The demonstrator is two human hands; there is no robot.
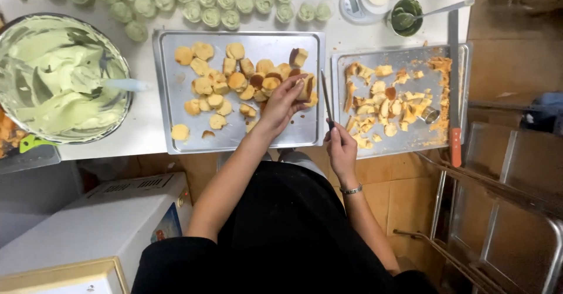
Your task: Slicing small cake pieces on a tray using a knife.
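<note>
Two metal trays (170,94) sit side by side. The left hand (284,103) pinches one round, golden cake piece (306,88) over the left tray. The right hand (342,148) grips one thin knife (326,97).

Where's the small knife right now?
In the head view, the small knife stands in the right hand, between the two metal trays.

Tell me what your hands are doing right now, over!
Left hand on a cake piece over the left tray. Right hand holds a knife. Scraps tray alongside. Nothing blocking.
</note>
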